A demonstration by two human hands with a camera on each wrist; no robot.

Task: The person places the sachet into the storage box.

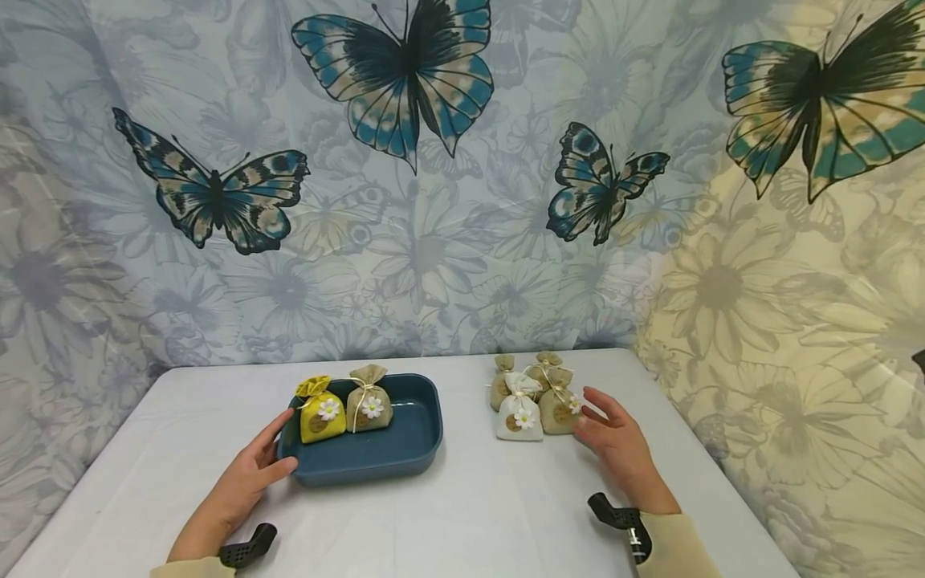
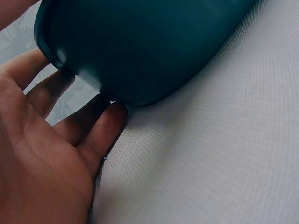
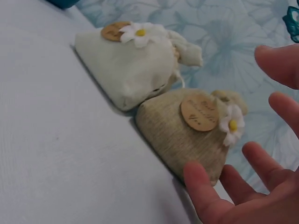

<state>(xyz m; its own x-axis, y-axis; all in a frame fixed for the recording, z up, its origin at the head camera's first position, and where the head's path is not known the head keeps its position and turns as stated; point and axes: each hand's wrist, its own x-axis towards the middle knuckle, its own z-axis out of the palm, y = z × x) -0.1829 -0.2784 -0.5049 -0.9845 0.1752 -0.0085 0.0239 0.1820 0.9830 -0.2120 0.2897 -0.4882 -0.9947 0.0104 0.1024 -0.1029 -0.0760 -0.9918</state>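
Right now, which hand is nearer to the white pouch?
Right. The right hand is beside a tan pouch, just to the right of the white pouch; the left hand is at the left end of the blue dish, farther off to the left.

Bright head view; dim, soft wrist views

The left hand [image 1: 254, 468] and right hand [image 1: 620, 449] are bare. Lower left in the head view, a cream sleeve [image 1: 193, 568] meets an angled black wrist mount [image 1: 249, 547] dotted with small holes. Lower right, a matching cuff [image 1: 678, 547] adjoins a second black mount [image 1: 613, 511], its pale strip [image 1: 636, 545] perhaps metallic, too small to be sure.
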